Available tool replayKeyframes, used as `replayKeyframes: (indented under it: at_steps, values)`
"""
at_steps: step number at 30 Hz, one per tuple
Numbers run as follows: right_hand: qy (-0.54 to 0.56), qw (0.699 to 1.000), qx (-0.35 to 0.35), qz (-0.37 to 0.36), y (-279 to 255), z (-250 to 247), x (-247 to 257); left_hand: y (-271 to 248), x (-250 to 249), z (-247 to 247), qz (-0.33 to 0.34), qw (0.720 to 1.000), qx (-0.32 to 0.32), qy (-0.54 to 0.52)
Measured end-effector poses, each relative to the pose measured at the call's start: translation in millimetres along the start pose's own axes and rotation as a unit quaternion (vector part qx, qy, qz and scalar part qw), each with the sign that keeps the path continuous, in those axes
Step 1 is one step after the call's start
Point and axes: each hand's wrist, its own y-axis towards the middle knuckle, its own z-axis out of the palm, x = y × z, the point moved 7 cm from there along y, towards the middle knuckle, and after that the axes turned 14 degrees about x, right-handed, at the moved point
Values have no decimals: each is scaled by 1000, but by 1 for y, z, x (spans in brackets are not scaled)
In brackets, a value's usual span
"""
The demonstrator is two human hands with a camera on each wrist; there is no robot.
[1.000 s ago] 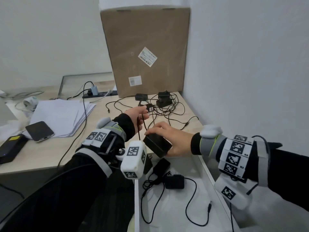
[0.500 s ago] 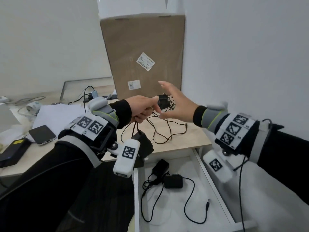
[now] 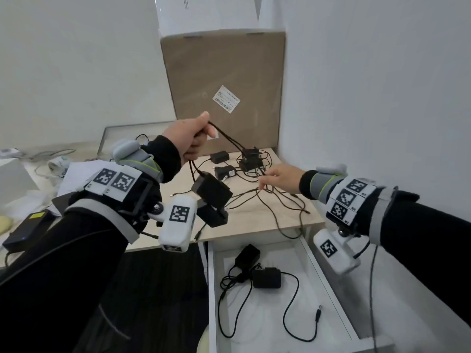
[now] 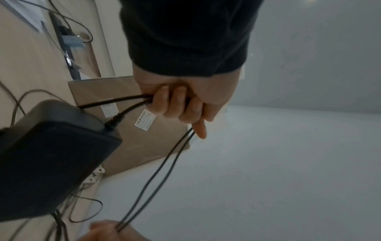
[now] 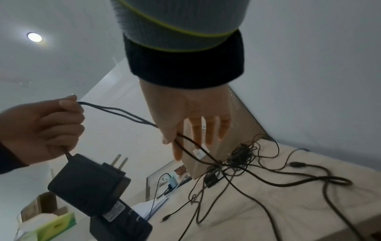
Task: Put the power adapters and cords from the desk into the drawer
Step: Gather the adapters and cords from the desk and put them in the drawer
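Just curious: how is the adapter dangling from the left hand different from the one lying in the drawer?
The dangling adapter hangs in the air by its cord from the left hand; the drawer adapter lies flat on the floor of the drawer. The dangling adapter's cord runs toward the desk tangle; the drawer adapter's lies slack. Both are black blocks.

A tangle of cords [image 3: 275,200] is sprawling across the counter [image 3: 293,220] corner, boxed in by the cardboard box [image 3: 224,72] behind. Below, the drawer [image 3: 328,271] is gaping open, two adapters [image 3: 257,268] crowding its back.
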Motion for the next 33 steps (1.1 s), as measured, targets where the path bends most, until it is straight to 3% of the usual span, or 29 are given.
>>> replayKeyframes:
  at_steps: [3, 7, 10, 13, 18, 22, 24, 26, 29, 33]
  values:
    - [-27, 997, -65, 31, -5, -19, 0, 0, 13, 2, -44, 997, -19, 65]
    - [187, 973, -137, -1, -9, -51, 16, 1, 27, 11, -89, 985, -44, 141]
    - [302, 948, -96, -25, -8, -60, 41, 5, 33, 24, -84, 979, -18, 184]
    - [310, 949, -49, -30, -6, -63, 65, 11, 40, 35, -75, 979, 17, 189]
    - [358, 931, -61, -35, 2, -63, 68, 15, 47, 45, -72, 993, 35, 85]
    - [438, 893, -71, -78, 3, -61, 60, 17, 46, 51, -61, 990, 74, 106]
    - [454, 882, -81, -100, 2, -60, 57, 22, 47, 49, -56, 992, 53, 103]
    - [425, 895, -89, -106, 1, -53, 53, 26, 47, 41, -46, 996, 0, 77]
    - [382, 919, -24, -95, 6, -23, 46, 27, 42, 32, -6, 999, -47, -22]
    - [338, 927, 118, -114, 12, 23, 53, 27, 34, 27, 16, 993, -25, -113]
